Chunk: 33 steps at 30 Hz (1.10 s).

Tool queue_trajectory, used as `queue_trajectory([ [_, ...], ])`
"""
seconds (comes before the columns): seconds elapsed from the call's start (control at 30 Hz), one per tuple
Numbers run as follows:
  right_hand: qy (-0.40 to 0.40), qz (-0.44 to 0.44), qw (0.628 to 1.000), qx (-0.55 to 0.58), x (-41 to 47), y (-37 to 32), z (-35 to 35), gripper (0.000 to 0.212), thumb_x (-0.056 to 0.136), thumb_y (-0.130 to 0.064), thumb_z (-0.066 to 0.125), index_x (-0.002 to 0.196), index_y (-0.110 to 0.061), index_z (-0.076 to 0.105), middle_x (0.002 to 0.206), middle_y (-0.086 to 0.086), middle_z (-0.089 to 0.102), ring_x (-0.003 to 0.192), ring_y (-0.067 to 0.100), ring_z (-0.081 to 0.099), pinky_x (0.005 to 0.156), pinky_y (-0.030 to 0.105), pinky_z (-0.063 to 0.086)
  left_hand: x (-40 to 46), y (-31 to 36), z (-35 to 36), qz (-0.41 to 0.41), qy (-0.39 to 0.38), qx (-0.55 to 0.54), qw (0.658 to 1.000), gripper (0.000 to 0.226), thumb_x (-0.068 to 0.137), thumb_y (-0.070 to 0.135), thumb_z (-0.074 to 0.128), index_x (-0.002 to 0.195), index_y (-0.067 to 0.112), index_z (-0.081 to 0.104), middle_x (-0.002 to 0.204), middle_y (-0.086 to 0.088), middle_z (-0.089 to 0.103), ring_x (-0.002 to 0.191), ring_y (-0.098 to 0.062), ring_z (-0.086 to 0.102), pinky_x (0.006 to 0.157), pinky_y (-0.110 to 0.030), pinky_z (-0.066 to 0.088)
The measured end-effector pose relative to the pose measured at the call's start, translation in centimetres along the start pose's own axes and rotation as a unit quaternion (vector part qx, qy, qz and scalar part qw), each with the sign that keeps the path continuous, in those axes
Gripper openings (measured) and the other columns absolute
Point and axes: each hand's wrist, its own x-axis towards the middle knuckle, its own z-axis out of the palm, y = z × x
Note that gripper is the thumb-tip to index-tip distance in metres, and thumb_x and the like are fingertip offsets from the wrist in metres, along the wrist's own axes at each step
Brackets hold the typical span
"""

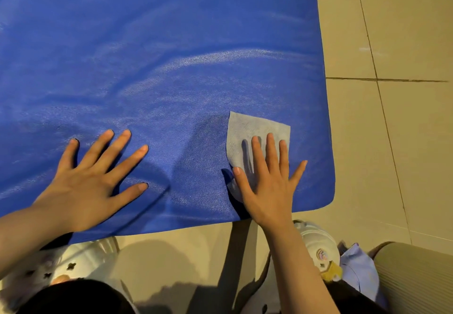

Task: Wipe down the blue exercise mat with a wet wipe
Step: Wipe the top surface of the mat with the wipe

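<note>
The blue exercise mat (pixel 159 56) lies flat on the tiled floor and fills most of the view. A pale grey wet wipe (pixel 247 127) lies spread on the mat near its near right corner. My right hand (pixel 267 181) presses flat on the wipe with fingers spread; the wipe's far part sticks out beyond the fingertips. My left hand (pixel 90 178) rests flat on the bare mat further left, fingers apart, holding nothing. Glossy streaks show on the mat beyond the hands.
Beige floor tiles (pixel 397 43) run along the mat's right and near edges. White clog shoes (pixel 316 242) stand at the near edge. A ribbed grey rolled mat (pixel 416 281) and a light blue cloth (pixel 358 269) lie at the bottom right.
</note>
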Motion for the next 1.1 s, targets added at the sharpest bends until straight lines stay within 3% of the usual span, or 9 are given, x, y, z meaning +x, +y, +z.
queue_trajectory([
  [0.17, -0.02, -0.029, 0.998, 0.056, -0.2, 0.1, 0.7, 0.07, 0.095, -0.07, 0.016, 0.154, -0.033, 0.018, 0.163, -0.007, 0.006, 0.151, 0.015, -0.004, 0.121, 0.048, -0.006, 0.0, 0.0, -0.1, 0.006, 0.012, -0.002, 1.0, 0.066, 0.095, 0.073, 0.016, 0.155, 0.046, 0.01, 0.158, -0.002, 0.03, 0.151, -0.007, -0.007, 0.108, -0.051, 0.011],
  [0.37, -0.037, -0.017, 0.999, 0.015, 3.1, 1.6, 2.7, 0.067, 0.095, -0.065, 0.01, 0.153, -0.031, 0.012, 0.163, 0.0, 0.01, 0.151, 0.021, 0.001, 0.121, 0.053, 0.001, -0.1, -0.1, -0.2, 0.007, 0.008, -0.004, 1.0, 0.067, 0.095, 0.072, 0.017, 0.155, 0.044, 0.014, 0.159, -0.002, 0.029, 0.149, -0.003, -0.014, 0.108, -0.05, 0.012],
  [0.5, -0.046, -0.03, 0.998, -0.013, 4.5, 3.1, 2.0, 0.072, 0.09, -0.073, 0.001, 0.152, -0.036, 0.003, 0.163, -0.005, -0.003, 0.151, 0.019, -0.01, 0.119, 0.053, -0.01, -0.2, 0.1, -0.2, 0.002, -0.003, 0.0, 1.0, 0.067, 0.095, 0.072, 0.017, 0.155, 0.042, 0.016, 0.159, -0.003, 0.03, 0.151, -0.012, -0.001, 0.112, -0.044, 0.005],
  [0.57, -0.033, -0.056, 0.997, -0.052, 5.5, 3.8, 1.7, 0.074, 0.091, -0.073, 0.007, 0.154, -0.034, 0.01, 0.163, -0.004, 0.0, 0.151, 0.022, -0.007, 0.116, 0.057, -0.012, -0.2, 0.2, -0.3, -0.005, -0.008, 0.0, 1.0, 0.067, 0.095, 0.072, 0.017, 0.155, 0.042, 0.018, 0.159, -0.003, 0.03, 0.15, -0.015, 0.004, 0.114, -0.041, -0.002],
  [0.73, -0.012, -0.098, 0.993, -0.066, 7.8, 4.7, 1.6, 0.075, 0.092, -0.072, 0.019, 0.155, -0.031, 0.022, 0.164, 0.002, 0.01, 0.151, 0.029, 0.002, 0.115, 0.06, -0.006, 0.0, 0.2, -0.3, 0.003, -0.009, 0.011, 1.0, 0.067, 0.096, 0.071, 0.017, 0.155, 0.039, 0.021, 0.158, -0.003, 0.031, 0.143, -0.027, 0.022, 0.109, -0.043, 0.003],
  [0.9, -0.027, -0.074, 0.995, -0.054, 7.8, 4.2, 2.4, 0.065, 0.099, -0.059, 0.004, 0.155, -0.029, 0.016, 0.164, 0.004, 0.011, 0.151, 0.027, 0.005, 0.118, 0.056, -0.004, 0.0, 0.2, -0.3, 0.003, -0.011, 0.009, 1.0, 0.067, 0.095, 0.072, 0.017, 0.155, 0.042, 0.019, 0.159, 0.0, 0.028, 0.151, -0.007, -0.006, 0.111, -0.045, 0.005],
  [0.97, -0.015, -0.051, 0.998, -0.033, 6.7, 3.5, 2.6, 0.061, 0.101, -0.052, 0.003, 0.154, -0.025, 0.017, 0.163, 0.004, 0.014, 0.151, 0.027, 0.008, 0.119, 0.052, -0.004, 0.0, 0.1, -0.3, 0.003, -0.017, 0.007, 1.0, 0.067, 0.095, 0.072, 0.018, 0.155, 0.042, 0.019, 0.159, 0.0, 0.029, 0.151, -0.006, -0.008, 0.114, -0.041, -0.002],
  [1.1, -0.018, -0.032, 0.999, 0.012, 3.1, 1.4, 2.9, 0.065, 0.1, -0.051, -0.003, 0.155, -0.023, 0.018, 0.162, 0.0, 0.01, 0.151, 0.023, 0.005, 0.119, 0.05, -0.005, 0.0, 0.2, -0.3, -0.004, -0.016, 0.01, 1.0, 0.067, 0.095, 0.072, 0.019, 0.155, 0.041, 0.021, 0.158, -0.002, 0.031, 0.15, -0.005, -0.01, 0.11, -0.043, 0.002],
])
